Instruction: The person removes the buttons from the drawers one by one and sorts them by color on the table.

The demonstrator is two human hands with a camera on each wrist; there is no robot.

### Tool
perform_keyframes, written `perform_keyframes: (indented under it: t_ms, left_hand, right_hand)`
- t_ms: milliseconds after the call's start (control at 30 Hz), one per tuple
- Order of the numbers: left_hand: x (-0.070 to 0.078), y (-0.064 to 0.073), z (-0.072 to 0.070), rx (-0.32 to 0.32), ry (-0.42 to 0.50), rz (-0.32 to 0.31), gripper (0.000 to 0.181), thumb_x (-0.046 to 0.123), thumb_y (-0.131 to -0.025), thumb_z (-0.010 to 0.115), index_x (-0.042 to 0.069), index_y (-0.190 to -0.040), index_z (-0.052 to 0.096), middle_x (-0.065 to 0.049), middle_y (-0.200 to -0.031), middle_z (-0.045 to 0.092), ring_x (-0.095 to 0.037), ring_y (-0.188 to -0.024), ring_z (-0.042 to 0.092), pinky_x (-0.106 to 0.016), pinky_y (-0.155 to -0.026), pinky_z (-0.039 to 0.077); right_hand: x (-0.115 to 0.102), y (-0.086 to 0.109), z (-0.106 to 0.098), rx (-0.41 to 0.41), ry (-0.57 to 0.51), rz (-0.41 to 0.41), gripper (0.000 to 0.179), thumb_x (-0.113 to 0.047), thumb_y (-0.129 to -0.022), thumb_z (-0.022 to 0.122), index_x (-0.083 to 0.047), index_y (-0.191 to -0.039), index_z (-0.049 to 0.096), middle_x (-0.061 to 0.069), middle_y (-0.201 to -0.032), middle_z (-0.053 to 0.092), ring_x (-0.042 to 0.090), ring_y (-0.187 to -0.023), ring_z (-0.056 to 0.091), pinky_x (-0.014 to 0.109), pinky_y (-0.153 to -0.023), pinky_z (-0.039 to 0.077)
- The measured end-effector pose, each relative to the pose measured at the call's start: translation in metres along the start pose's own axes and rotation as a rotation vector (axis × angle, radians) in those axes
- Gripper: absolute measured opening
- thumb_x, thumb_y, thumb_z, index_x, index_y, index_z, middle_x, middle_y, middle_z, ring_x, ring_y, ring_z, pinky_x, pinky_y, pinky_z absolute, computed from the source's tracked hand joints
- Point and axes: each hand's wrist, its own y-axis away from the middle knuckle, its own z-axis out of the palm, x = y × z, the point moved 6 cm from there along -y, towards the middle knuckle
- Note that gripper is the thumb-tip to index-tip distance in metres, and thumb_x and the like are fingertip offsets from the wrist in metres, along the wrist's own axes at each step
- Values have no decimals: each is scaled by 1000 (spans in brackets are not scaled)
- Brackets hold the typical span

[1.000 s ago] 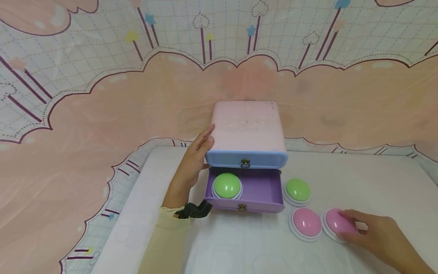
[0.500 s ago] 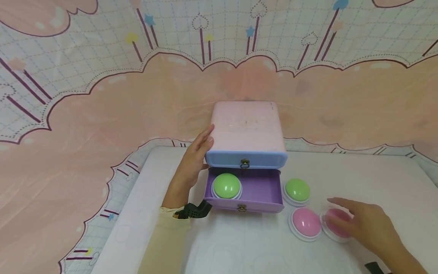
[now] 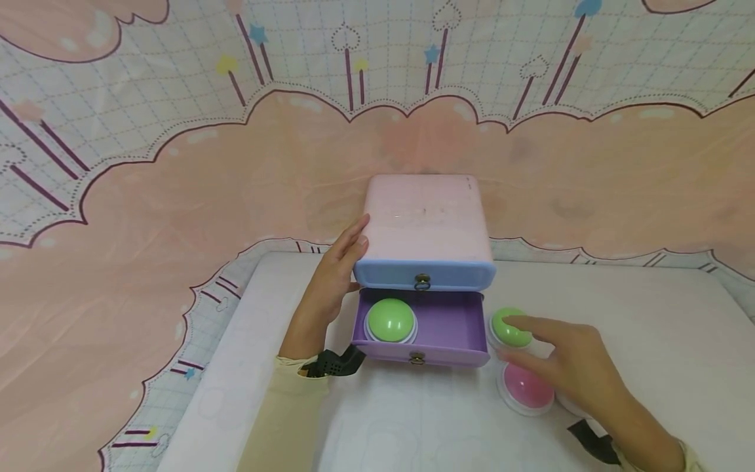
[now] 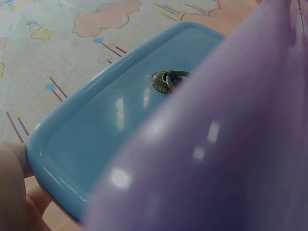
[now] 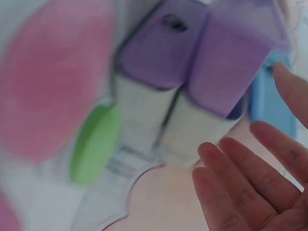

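Observation:
A small cabinet [image 3: 426, 216] has a pink top and a blue upper drawer [image 3: 386, 273]. Below, its purple drawer [image 3: 451, 318] is pulled out with a green domed button [image 3: 390, 320] in its left side. My left hand [image 3: 330, 282] rests on the cabinet's left side, fingers fairly straight. At the drawer's right, my right hand [image 3: 580, 360] reaches over a second green domed button [image 3: 507, 335], thumb and forefinger spread about it. In the right wrist view the fingers [image 5: 240, 185] are apart with nothing between them. A pink domed button [image 3: 529, 388] lies just below that hand.
Another pink button is mostly hidden behind the right hand; part of its white base [image 3: 569, 406] shows. A white table [image 3: 413, 426] carries everything. Behind stands a patterned cloth backdrop [image 3: 283, 170]. Ring pulls [image 3: 421, 282] hang on the drawer fronts.
My right hand has left the right-hand pink button and moved left and up over the green button beside the drawer. The left hand and the cabinet have stayed still.

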Motion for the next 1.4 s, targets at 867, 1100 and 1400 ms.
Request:
perform_keyframes:
  t_ms: [867,1100,1400]
  left_hand:
    - [-1,1,-2,-2,4,-2,50,46,-105,50,45,-154,40,11,-168,26,-39,-153,28,-81,-101,34]
    - [-2,0,-2,-10,8,4,50,45,-105,50,45,-154,40,9,-168,27,-37,-153,29,-81,-100,35]
    - [-2,-2,-1,-14,15,2,49,44,-106,50,45,-153,41,11,-167,29,-36,-152,31,-80,-101,36]
  right_hand:
    - [-115,-70,45,-86,-142,-296,56,-42,-72,92,-15,-119,78,2,-115,77,22,-108,71,45,-93,57]
    - [-128,-80,59,-140,-98,-249,58,-48,-74,89,-18,-122,76,0,-112,78,20,-102,73,42,-86,58]
    - [-135,-88,76,-238,-91,-176,60,-49,-76,88,-21,-127,74,-3,-116,77,16,-96,68,37,-83,55]
